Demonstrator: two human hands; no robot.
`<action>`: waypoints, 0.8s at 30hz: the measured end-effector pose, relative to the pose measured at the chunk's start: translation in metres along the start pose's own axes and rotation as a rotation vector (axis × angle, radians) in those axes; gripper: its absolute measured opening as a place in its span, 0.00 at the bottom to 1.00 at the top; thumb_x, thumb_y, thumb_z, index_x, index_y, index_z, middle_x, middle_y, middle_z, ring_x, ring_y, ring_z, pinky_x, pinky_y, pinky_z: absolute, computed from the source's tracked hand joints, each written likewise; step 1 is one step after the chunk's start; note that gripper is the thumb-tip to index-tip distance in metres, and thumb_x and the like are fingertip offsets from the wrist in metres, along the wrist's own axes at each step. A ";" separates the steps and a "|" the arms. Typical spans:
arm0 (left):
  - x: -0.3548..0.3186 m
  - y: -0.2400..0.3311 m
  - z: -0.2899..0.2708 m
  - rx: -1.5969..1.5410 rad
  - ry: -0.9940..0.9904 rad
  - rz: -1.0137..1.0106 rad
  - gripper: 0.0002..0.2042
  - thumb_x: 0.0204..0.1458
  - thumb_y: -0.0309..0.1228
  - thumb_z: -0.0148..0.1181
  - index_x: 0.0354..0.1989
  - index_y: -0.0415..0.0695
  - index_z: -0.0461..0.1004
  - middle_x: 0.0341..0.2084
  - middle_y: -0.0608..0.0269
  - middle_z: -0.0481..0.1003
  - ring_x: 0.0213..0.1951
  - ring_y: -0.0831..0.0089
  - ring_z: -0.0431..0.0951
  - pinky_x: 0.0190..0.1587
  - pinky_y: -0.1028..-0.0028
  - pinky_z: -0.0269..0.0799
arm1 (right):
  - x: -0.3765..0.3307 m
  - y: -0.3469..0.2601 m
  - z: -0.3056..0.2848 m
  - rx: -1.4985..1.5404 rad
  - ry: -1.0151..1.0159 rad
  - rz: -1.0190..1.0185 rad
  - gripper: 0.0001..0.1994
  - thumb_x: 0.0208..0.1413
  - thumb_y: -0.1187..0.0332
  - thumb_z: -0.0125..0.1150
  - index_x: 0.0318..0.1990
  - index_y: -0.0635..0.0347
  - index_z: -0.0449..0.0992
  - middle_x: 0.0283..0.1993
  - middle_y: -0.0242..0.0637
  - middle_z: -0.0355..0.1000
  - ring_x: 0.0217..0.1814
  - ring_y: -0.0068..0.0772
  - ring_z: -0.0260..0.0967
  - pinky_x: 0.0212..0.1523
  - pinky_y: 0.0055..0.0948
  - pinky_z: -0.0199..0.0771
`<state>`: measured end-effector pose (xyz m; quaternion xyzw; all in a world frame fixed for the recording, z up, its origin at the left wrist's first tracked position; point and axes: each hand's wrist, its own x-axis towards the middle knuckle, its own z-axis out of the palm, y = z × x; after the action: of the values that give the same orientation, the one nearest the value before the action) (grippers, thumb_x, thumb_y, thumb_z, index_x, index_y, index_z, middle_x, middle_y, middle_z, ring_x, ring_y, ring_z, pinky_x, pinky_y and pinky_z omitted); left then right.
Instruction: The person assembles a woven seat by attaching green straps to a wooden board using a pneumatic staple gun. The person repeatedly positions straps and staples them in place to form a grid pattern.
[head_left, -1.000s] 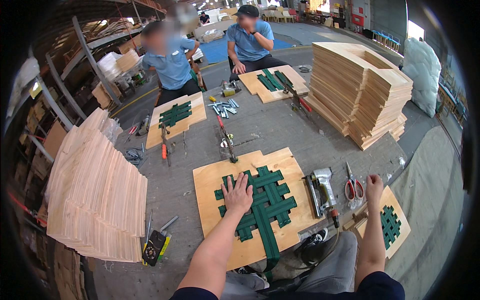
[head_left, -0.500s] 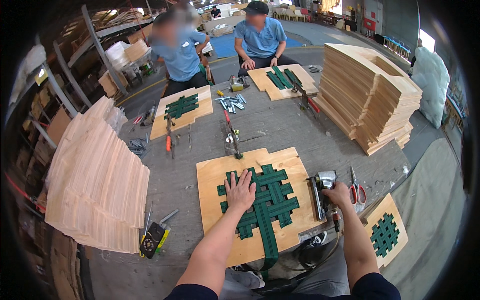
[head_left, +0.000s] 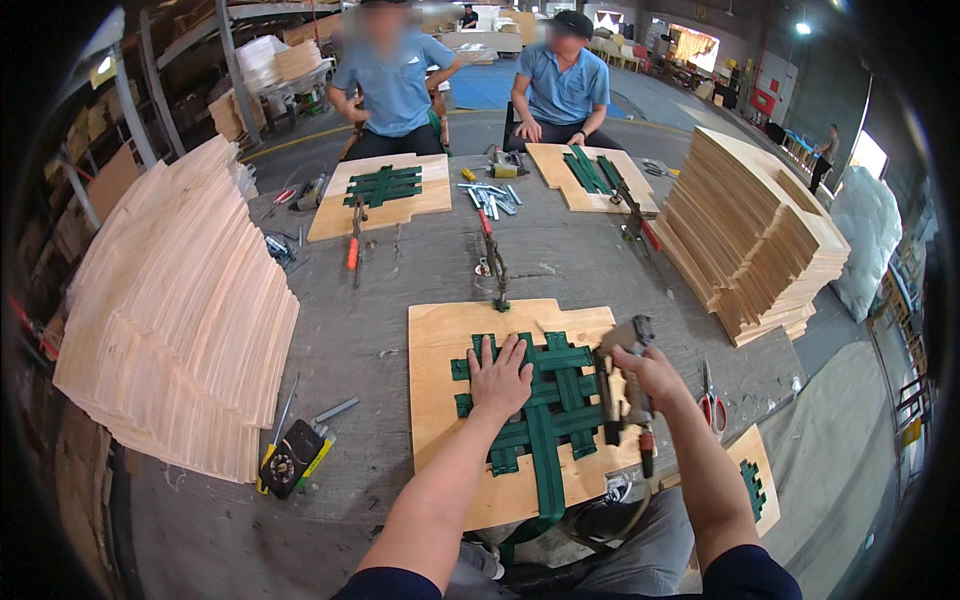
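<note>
A light plywood panel [head_left: 437, 410] lies before me on the grey table, with dark green webbing straps [head_left: 545, 440] woven across its middle. One long strap hangs over the panel's near edge. My left hand [head_left: 502, 382] rests flat on the weave, fingers spread, pressing on the upper left straps. In my right hand [head_left: 650, 378] is an air staple gun [head_left: 632, 340], gripped by its handle and tilted. It is held over the panel's right side, close to the strap ends; whether its nose touches the wood I cannot tell. Its hose runs down toward my legs.
Tall stacks of cut plywood flank me, one left [head_left: 180, 330] and one right [head_left: 750, 235]. A toggle clamp [head_left: 497, 270] stands beyond the panel. Scissors [head_left: 712, 408] lie right, a tape measure [head_left: 292, 462] left. Two people sit across the table behind webbed panels [head_left: 430, 200].
My right hand has lifted the staple gun off the table and brought it left over the panel's right side. My left hand stays on the straps. The whole view has shifted slightly.
</note>
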<state>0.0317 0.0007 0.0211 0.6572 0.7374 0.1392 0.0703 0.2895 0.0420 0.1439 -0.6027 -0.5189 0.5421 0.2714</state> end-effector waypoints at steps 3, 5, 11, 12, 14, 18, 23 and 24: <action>0.001 -0.006 0.001 -0.005 0.021 -0.017 0.28 0.68 0.50 0.41 0.75 0.59 0.57 0.77 0.73 0.52 0.77 0.50 0.45 0.76 0.43 0.36 | 0.023 -0.022 0.056 0.105 -0.099 -0.017 0.21 0.59 0.54 0.70 0.48 0.65 0.76 0.38 0.35 0.74 0.32 0.27 0.72 0.31 0.34 0.73; 0.000 -0.008 0.001 0.003 0.033 -0.013 0.28 0.67 0.50 0.41 0.75 0.58 0.58 0.77 0.72 0.52 0.77 0.50 0.45 0.76 0.43 0.36 | 0.038 -0.035 0.085 0.026 -0.104 -0.021 0.20 0.60 0.55 0.69 0.47 0.64 0.77 0.37 0.36 0.74 0.29 0.29 0.72 0.27 0.36 0.73; -0.002 -0.009 0.000 -0.042 0.030 -0.010 0.29 0.66 0.49 0.42 0.75 0.58 0.59 0.77 0.73 0.52 0.78 0.51 0.43 0.76 0.43 0.34 | 0.064 -0.041 0.127 -0.102 -0.152 -0.019 0.19 0.61 0.57 0.67 0.47 0.67 0.76 0.38 0.37 0.75 0.25 0.31 0.71 0.25 0.36 0.73; -0.001 -0.010 0.001 -0.049 0.028 -0.015 0.29 0.66 0.49 0.42 0.75 0.58 0.58 0.77 0.73 0.52 0.78 0.51 0.43 0.76 0.43 0.34 | 0.066 -0.041 0.132 -0.111 -0.153 -0.038 0.19 0.61 0.58 0.67 0.47 0.68 0.76 0.38 0.37 0.75 0.25 0.31 0.71 0.25 0.36 0.73; -0.002 -0.012 0.002 -0.029 0.041 -0.017 0.29 0.65 0.49 0.43 0.75 0.58 0.58 0.77 0.73 0.52 0.77 0.50 0.43 0.76 0.42 0.36 | 0.068 -0.040 0.137 -0.125 -0.154 -0.056 0.19 0.61 0.59 0.67 0.48 0.69 0.76 0.38 0.38 0.75 0.25 0.32 0.71 0.24 0.36 0.73; 0.000 -0.011 0.001 -0.036 0.030 -0.020 0.29 0.65 0.49 0.44 0.75 0.59 0.58 0.77 0.73 0.53 0.77 0.50 0.43 0.76 0.42 0.36 | 0.073 -0.037 0.138 -0.139 -0.140 -0.056 0.19 0.61 0.60 0.67 0.48 0.70 0.76 0.39 0.39 0.76 0.23 0.32 0.70 0.24 0.35 0.73; 0.000 -0.014 0.001 -0.034 0.047 -0.023 0.29 0.64 0.50 0.45 0.74 0.59 0.59 0.76 0.73 0.53 0.77 0.50 0.44 0.76 0.42 0.36 | 0.076 -0.033 0.143 -0.134 -0.136 -0.071 0.17 0.61 0.60 0.67 0.46 0.68 0.76 0.35 0.38 0.75 0.21 0.29 0.69 0.22 0.32 0.71; 0.000 -0.013 0.001 -0.036 0.047 -0.020 0.29 0.64 0.50 0.45 0.74 0.59 0.59 0.76 0.73 0.54 0.77 0.49 0.44 0.75 0.42 0.36 | 0.078 -0.031 0.142 -0.132 -0.139 -0.080 0.17 0.61 0.60 0.67 0.45 0.68 0.76 0.34 0.37 0.74 0.21 0.29 0.69 0.21 0.32 0.70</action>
<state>0.0194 -0.0001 0.0164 0.6450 0.7428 0.1671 0.0660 0.1369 0.0901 0.1047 -0.5590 -0.5946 0.5361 0.2159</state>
